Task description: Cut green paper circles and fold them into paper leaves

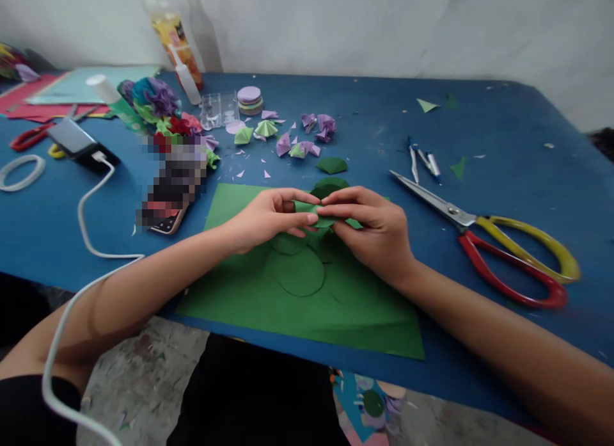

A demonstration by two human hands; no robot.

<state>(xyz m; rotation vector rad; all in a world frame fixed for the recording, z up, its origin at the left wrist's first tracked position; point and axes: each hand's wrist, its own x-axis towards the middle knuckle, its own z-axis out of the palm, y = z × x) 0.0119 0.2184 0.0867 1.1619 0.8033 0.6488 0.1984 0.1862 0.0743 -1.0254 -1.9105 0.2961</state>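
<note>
Between my two hands is a green paper piece point(326, 219), partly covered by the fingers. My left hand point(275, 217) pinches its left edge between thumb and fingers. On the other side, my right hand point(371, 225) has its fingertips closed on the same piece. Beneath them lies a green paper sheet point(249, 305) with circle outlines point(301, 273) on it. Just beyond the fingers are dark green paper circles point(330, 185) and a folded green paper piece point(332, 165).
Large scissors point(460, 217) with red and yellow handles lie at right, near small pens point(425, 159). A phone point(175, 190), a power bank point(81, 142) with a white cable point(81, 209), paper flowers point(158, 103), folded paper pieces point(307, 139) and a bottle point(175, 39) occupy the left and back.
</note>
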